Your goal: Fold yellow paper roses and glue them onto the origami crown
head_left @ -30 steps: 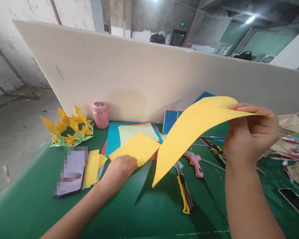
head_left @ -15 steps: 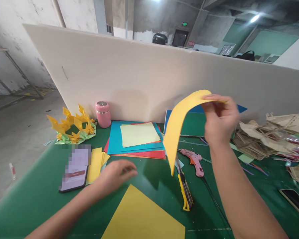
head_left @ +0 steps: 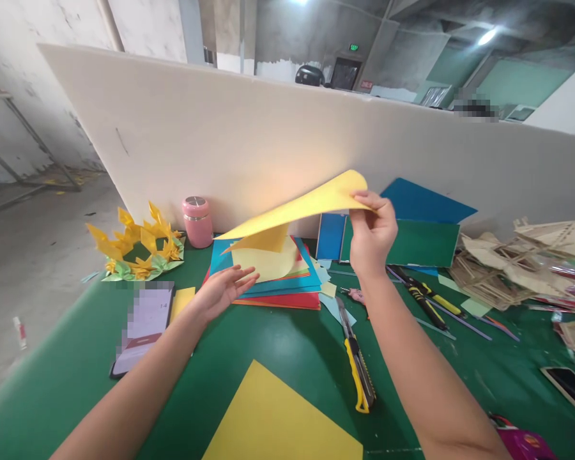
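My right hand (head_left: pixel 374 233) is closed on the right end of yellow paper (head_left: pixel 311 197), which curves through the air above a stack of coloured sheets (head_left: pixel 278 299). The far left corner of the held paper hangs over the stack. Below it, my left hand (head_left: pixel 227 287) is open, fingers spread and palm partly up, apart from the held paper. Another yellow sheet (head_left: pixel 282 415) lies flat on the green table near me. To its right is a yellow utility knife (head_left: pixel 356 367) with its blade out.
A phone (head_left: pixel 144 329), a yellow paper flower crown (head_left: pixel 138 246) and a pink flask (head_left: pixel 197 222) stand or lie at left. A pink glue gun (head_left: pixel 357 295) is partly behind my right arm. Wooden models (head_left: pixel 498 265) sit at right; a pale board (head_left: pixel 249 140) rises behind.
My right hand has swung left with the yellow paper, bringing it over the stack. My left hand has moved slightly up and turned, its fingers spreading.
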`<state>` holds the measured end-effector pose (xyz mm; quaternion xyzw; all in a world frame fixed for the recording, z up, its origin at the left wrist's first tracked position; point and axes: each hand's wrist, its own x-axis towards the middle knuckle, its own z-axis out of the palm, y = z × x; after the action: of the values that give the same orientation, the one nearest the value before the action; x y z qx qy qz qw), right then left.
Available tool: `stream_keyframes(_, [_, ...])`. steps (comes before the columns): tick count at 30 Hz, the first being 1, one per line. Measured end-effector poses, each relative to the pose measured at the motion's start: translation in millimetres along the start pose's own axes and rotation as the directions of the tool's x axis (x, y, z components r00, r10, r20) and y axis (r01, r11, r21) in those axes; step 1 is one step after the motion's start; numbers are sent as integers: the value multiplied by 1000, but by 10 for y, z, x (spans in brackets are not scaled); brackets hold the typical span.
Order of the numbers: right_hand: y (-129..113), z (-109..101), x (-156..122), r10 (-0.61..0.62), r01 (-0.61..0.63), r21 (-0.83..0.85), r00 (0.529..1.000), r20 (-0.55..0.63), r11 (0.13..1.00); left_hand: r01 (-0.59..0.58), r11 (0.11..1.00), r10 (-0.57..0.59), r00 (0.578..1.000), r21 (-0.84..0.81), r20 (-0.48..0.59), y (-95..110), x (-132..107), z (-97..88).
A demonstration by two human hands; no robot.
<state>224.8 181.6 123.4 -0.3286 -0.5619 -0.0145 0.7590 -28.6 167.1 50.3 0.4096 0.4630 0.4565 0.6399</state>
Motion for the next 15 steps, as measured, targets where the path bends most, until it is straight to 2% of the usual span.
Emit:
stream_keyframes(2, [-18, -96, -157, 110, -111, 24, 993, 47, 994, -14, 994, 21, 998, -110, 66, 73, -12, 37])
stream_keyframes(4, [-57, -170, -233, 160, -163, 28, 984, 81, 986, -28, 977, 52, 993, -210, 106, 159, -8, 67])
stream_keyframes(6, [-96, -204, -223, 151, -155, 27, 981, 119, 988, -40, 949, 90, 985, -312, 146, 261, 1, 101])
stream_keyframes(10, [-114, -166, -104, 120, -128, 42, 979, 164, 991, -104, 929, 190, 958, -356, 214, 476, -15, 202])
stream_keyframes(12, [-99, -127, -90, 127, -137, 48, 978, 168, 989, -151, 906, 229, 961, -395, 157, 528, -41, 254])
stream_keyframes(13, [-92, -110, -102, 129, -140, 52, 977, 172, 989, -147, 905, 206, 973, -399, 108, 527, -52, 275])
stream_keyframes(15, [-88, -87, -158, 132, -149, 74, 973, 191, 986, -44, 925, 54, 998, -378, 16, 476, -60, 304])
